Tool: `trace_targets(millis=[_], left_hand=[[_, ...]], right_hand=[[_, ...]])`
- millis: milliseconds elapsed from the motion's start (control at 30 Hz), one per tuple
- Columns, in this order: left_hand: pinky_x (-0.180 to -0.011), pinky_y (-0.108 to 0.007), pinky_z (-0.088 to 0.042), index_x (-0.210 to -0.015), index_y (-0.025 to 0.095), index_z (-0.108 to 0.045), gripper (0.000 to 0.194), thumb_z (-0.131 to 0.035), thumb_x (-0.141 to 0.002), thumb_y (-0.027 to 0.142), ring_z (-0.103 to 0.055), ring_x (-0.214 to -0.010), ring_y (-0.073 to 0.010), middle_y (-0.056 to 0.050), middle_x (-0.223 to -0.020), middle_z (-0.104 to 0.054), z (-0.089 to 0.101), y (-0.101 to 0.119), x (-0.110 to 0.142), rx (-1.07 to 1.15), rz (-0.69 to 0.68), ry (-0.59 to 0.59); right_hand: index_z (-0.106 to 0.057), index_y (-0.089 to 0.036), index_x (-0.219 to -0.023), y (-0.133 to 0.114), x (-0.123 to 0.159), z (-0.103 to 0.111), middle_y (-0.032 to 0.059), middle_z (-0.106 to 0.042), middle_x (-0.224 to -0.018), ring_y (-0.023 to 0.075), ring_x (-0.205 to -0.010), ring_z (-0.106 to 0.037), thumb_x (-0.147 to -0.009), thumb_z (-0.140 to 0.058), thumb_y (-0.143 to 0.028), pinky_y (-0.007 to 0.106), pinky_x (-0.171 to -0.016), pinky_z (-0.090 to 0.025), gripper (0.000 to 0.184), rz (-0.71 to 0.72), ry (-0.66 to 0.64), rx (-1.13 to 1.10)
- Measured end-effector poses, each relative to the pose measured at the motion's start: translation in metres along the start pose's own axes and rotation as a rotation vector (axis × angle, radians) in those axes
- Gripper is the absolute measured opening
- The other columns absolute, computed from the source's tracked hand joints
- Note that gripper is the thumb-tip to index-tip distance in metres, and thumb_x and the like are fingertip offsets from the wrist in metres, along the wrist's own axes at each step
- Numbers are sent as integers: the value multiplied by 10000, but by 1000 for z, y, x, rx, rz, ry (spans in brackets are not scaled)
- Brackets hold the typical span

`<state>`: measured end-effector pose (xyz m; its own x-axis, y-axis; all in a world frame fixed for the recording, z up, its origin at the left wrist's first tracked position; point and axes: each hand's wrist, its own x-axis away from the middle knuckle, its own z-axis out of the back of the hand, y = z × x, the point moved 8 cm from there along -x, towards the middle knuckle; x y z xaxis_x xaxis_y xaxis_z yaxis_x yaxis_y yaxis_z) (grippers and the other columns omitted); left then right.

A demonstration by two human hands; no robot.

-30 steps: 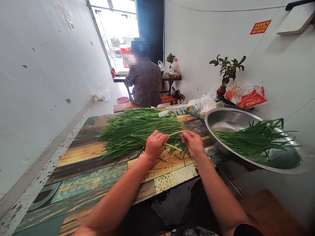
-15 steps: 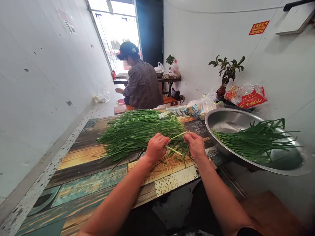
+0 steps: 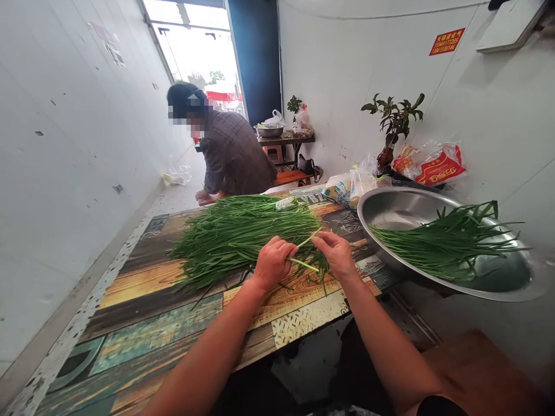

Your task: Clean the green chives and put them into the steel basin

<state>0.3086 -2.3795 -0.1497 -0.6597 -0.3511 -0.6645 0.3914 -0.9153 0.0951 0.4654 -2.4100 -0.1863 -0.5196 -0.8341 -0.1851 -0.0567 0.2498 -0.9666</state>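
A broad heap of green Chinese chives [image 3: 243, 231] lies on the wood-patterned table [image 3: 165, 306]. Just in front of it, my left hand [image 3: 274, 263] is closed around a couple of chive stalks [image 3: 303, 265], whose pale ends stick out to the right. My right hand [image 3: 336, 254] pinches at the tip of the upper stalk, thumb and forefinger together. Loose chive scraps [image 3: 318, 280] are scattered on the table beneath my hands. To the right, a large steel basin [image 3: 401, 205] holds a bunch of chives [image 3: 446, 242] with leaves overhanging its rim.
A person in a plaid shirt [image 3: 236, 150] bends over beyond the table. Plastic bags [image 3: 351, 188] and a potted plant [image 3: 392, 124] stand behind the basin. Farther back, a second table [image 3: 288, 138] carries a metal bowl [image 3: 269, 132]. White walls flank both sides.
My right hand has shifted slightly left, closer to my left hand, still pinching the stalk. The person beyond has leaned down and to the left. The view has turned slightly.
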Motion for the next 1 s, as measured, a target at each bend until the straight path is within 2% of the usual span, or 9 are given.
trace_targets(millis=[100, 333, 633, 867, 1000], left_hand=[[-651, -312, -396, -788, 181, -603, 252, -421, -946, 255, -499, -652, -154, -37, -680, -625, 1, 1, 0, -21, -9, -3], [-656, -308, -400, -788, 190, -603, 242, -429, -944, 257, -496, -660, -157, -33, -665, -611, 3, 6, -1, -66, -38, -5], [-661, -304, -403, -784, 181, -589, 217, -444, -934, 240, -475, -653, -160, -30, -664, -609, 4, 7, -1, -67, -52, -1], [-638, -295, -397, -751, 185, -573, 249, -415, -938, 232, -468, -635, -157, -26, -628, -570, 6, 9, -2, -62, -51, 3], [-652, -295, -403, -758, 179, -571, 241, -411, -934, 218, -474, -657, -162, -32, -647, -577, 7, 9, -3, -45, -48, -5]], right_hand=[[-706, -183, -694, -1, 0, -1, -10, -636, -607, 105, -545, -501, -651, -725, -375, 257, -561, -410, 197, 5, 36, -13], [-660, -180, -613, -3, 2, 1, -17, -594, -563, 101, -534, -478, -648, -714, -398, 243, -530, -389, 227, 22, 56, 8], [-714, -184, -704, 4, 3, 0, -4, -633, -605, 113, -551, -519, -675, -698, -393, 255, -552, -429, 212, 10, 44, -30], [-706, -198, -727, -2, 5, 0, -5, -640, -644, 118, -582, -544, -736, -661, -396, 259, -585, -442, 204, 61, -5, 43], [-692, -184, -768, -3, -1, 13, -6, -622, -650, 115, -588, -525, -744, -651, -423, 253, -586, -420, 244, 126, 68, 116]])
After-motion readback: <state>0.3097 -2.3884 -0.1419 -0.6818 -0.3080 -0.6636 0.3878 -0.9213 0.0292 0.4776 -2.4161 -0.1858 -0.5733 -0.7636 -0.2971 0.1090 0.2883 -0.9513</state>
